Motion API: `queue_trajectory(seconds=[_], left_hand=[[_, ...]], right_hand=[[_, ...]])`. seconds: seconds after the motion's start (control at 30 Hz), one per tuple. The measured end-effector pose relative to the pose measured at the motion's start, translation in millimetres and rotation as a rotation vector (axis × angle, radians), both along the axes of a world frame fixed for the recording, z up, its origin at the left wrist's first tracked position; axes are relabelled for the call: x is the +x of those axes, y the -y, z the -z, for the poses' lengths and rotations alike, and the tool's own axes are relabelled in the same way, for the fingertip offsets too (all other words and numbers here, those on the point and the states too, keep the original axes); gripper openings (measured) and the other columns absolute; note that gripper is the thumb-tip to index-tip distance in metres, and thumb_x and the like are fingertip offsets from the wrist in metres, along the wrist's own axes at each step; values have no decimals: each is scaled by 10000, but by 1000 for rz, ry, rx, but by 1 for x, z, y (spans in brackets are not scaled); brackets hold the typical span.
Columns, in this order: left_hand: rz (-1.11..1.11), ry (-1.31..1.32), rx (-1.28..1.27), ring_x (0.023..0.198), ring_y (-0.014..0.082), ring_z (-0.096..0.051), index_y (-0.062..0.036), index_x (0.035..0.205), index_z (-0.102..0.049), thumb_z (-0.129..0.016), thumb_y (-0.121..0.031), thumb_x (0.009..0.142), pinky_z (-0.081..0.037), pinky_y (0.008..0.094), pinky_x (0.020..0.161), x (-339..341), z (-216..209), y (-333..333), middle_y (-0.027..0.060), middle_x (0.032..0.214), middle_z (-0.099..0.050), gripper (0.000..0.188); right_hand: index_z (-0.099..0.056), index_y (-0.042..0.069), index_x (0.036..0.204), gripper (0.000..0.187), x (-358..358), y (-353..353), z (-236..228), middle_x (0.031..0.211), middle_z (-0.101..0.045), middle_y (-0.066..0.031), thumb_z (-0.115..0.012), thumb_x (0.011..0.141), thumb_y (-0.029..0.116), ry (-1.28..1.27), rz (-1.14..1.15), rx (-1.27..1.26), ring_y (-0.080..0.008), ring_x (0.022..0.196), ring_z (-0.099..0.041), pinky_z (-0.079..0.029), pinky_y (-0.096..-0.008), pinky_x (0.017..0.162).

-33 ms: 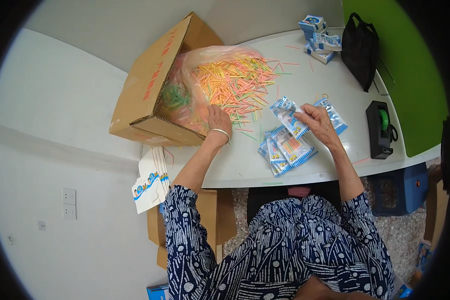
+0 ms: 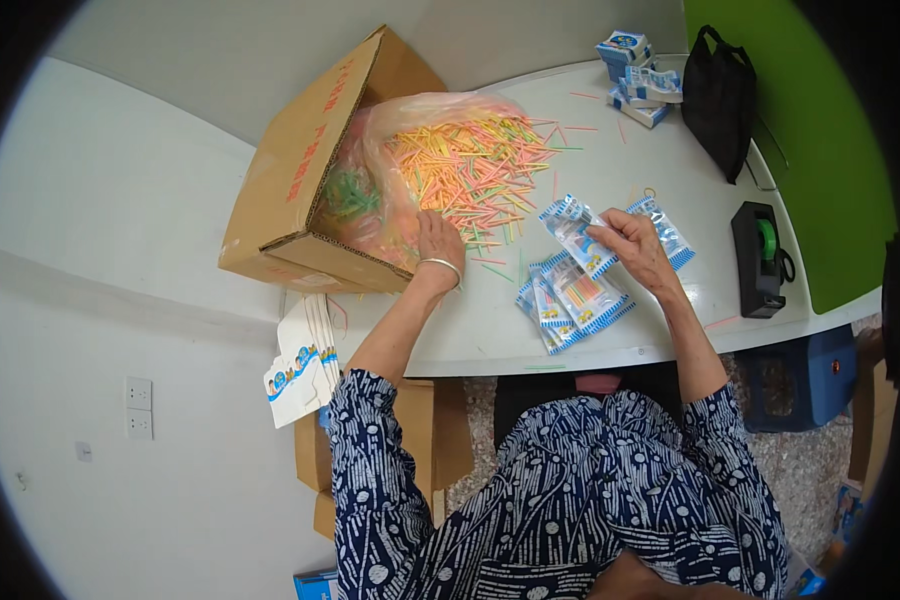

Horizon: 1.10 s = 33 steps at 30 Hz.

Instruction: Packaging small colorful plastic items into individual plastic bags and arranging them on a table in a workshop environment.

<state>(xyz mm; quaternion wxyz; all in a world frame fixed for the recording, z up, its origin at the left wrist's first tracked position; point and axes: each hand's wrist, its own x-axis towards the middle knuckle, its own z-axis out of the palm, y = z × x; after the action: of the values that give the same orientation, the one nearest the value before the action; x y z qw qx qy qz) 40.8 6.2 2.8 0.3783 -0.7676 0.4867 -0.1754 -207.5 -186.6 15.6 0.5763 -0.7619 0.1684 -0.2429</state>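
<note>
My left hand (image 2: 438, 240) wears a pale bangle and lies at the near left edge of a heap of thin pink, yellow and green sticks (image 2: 465, 170). Its fingers point away from me over the sticks, beside a clear plastic bag (image 2: 375, 140); nothing shows in its grip. Between thumb and fingers, my right hand (image 2: 638, 243) pinches a small blue-and-white clear packet (image 2: 573, 228), tilted above the table. Just below it, several similar packets (image 2: 582, 290) overlap on the white tabletop, with coloured sticks visible inside. Another packet (image 2: 667, 232) lies beyond the right hand.
A large cardboard box (image 2: 290, 170) lies open on the left, the bag spilling from it. Flat white cartons (image 2: 305, 365) jut past the table's front edge. At the right are a black tape dispenser (image 2: 758, 260), a black bag (image 2: 720, 100) and small blue-and-white boxes (image 2: 640, 80).
</note>
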Motion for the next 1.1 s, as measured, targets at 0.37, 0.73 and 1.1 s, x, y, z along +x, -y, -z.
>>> queue_trajectory(seconds=[0.37, 0.73, 1.1], left_hand=[[-67, -182, -323, 1050, 358, -487, -2, 948, -598, -483, -128, 817, -278, 499, 946, 2, 16, 15, 193, 984, -593, 216], [-12, -1110, -1279, 804, 281, -596, -2, 896, -506, -495, -162, 907, -461, 409, 667, 46, -12, 34, 137, 845, -595, 161], [-288, -2430, -1845, 781, 194, -598, 21, 941, -510, -478, -186, 953, -511, 305, 674, -26, -20, 74, 127, 884, -594, 210]], right_hand=[[-553, 19, 664, 296, -9, 8, 7, 554, -425, 26, -619, 835, 251, 34, 39, 66, -61, 542, -371, -289, -251, 493], [-603, 54, 893, 146, 70, -12, 23, 770, -591, 22, -599, 887, 200, 245, -35, 713, -31, 679, -512, -400, -210, 615], [-555, -1, 1002, 170, 164, -62, 25, 948, -616, -108, -503, 926, 143, 500, 115, 1576, -214, 899, -576, -443, -342, 859]])
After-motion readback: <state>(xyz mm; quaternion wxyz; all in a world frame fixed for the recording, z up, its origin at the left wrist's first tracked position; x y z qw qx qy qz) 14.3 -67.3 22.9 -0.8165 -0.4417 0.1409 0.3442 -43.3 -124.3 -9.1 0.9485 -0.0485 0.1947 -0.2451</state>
